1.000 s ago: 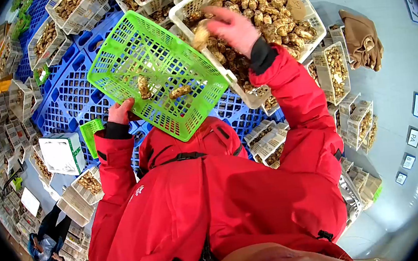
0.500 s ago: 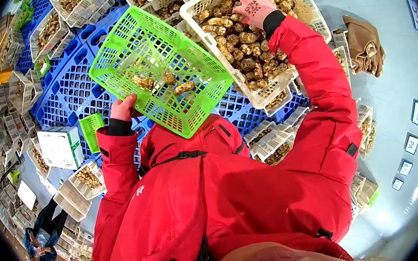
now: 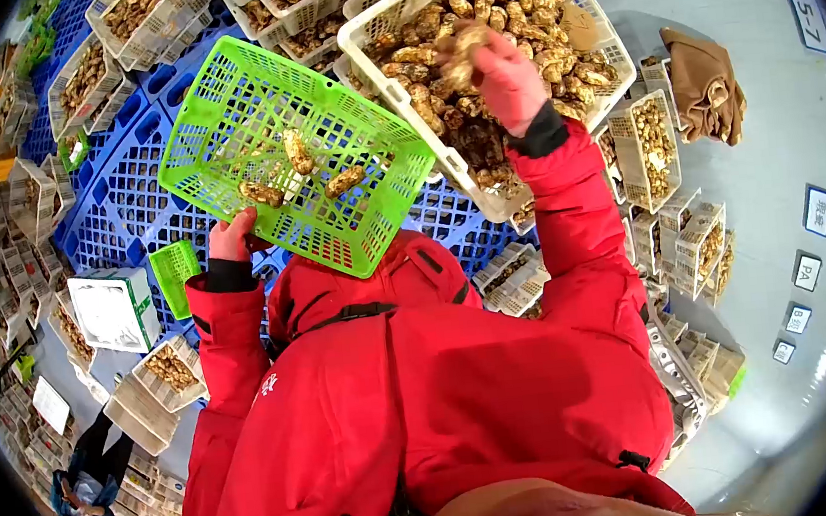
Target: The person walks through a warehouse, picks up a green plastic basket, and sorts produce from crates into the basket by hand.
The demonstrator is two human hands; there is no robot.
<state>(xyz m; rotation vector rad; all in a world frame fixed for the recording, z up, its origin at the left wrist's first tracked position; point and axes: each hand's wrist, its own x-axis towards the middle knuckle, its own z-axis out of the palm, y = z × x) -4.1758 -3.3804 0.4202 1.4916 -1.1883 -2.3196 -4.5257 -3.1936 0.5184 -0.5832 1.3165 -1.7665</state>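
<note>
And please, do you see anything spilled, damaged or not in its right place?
Nothing nearby looks spilled or damaged: three mushrooms lie inside the green basket, and the right hand holds another. Only the brown cloth seems slightly odd: it lies bunched up by white crates at the picture's right, loose fabric among food.

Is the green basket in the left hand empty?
No, three brown, knobbly pieces lie apart from one another in the green basket, whose edge the left hand holds.
</note>
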